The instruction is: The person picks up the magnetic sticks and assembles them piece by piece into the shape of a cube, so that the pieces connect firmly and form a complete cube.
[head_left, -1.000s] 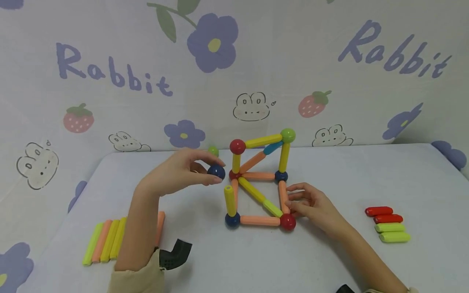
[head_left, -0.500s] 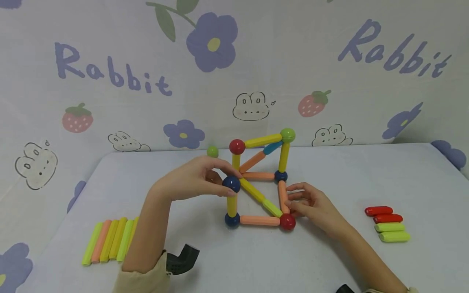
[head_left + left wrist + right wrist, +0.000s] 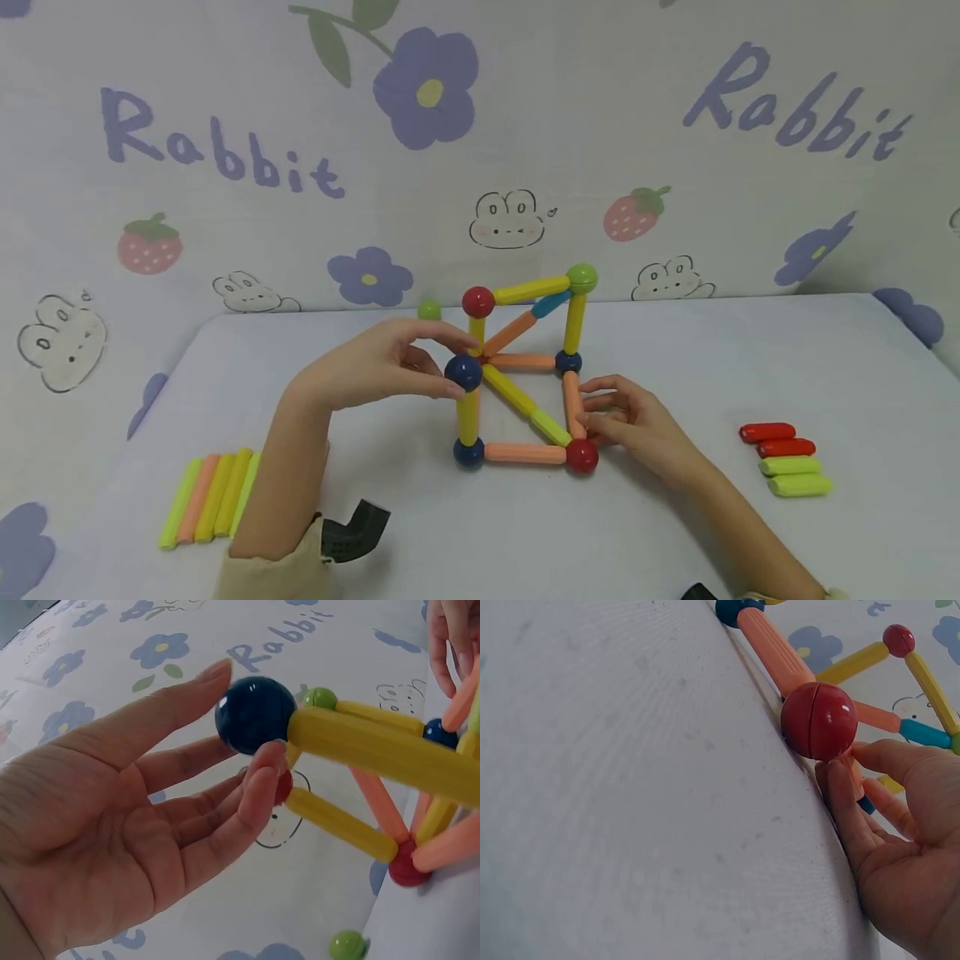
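Observation:
A frame of coloured rods and balls stands mid-table. At its near left corner, a dark blue ball sits on the top end of an upright yellow rod, which rises from another blue ball. My left hand holds the upper ball between thumb and fingers; the left wrist view shows the ball against the rod's end. On the right side, my right hand pinches an orange rod behind the red ball. Part of that rod is hidden by the fingers in the right wrist view.
Several yellow, green and orange rods lie at the left, partly behind the left forearm. Short red rods and short green rods lie at the right. A loose green ball rests near the back edge. A printed cloth hangs behind.
My left hand has carried the blue ball right and down onto the upright yellow rod, which now stands straighter. The right hand has kept its place on the orange rod.

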`<state>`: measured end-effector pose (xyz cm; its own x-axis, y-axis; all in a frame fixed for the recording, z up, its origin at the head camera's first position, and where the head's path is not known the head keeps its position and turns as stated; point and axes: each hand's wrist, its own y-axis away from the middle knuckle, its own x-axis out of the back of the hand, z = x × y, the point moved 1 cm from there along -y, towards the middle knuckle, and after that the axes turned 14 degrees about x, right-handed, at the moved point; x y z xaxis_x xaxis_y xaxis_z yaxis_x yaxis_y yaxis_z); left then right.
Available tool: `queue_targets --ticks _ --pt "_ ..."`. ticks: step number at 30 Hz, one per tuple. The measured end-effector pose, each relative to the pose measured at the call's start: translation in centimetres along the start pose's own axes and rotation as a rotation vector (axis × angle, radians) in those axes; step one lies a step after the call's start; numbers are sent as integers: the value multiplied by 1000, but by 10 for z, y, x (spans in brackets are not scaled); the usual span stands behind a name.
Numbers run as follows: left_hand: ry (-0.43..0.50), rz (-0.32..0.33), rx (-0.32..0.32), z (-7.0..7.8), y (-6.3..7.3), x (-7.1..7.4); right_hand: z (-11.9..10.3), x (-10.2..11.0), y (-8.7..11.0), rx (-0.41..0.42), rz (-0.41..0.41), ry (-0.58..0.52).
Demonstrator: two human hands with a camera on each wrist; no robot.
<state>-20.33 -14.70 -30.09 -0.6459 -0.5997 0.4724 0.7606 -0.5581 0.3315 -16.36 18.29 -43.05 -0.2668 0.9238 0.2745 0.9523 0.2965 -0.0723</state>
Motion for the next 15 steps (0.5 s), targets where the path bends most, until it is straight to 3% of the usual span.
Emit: queue_targets --ticks 8,15 --pt "19 161 67 -28 20 13 -2 -2 -1 -22 2 15" --pt "71 310 138 -63 57 18 0 0 0 -9 3 12"
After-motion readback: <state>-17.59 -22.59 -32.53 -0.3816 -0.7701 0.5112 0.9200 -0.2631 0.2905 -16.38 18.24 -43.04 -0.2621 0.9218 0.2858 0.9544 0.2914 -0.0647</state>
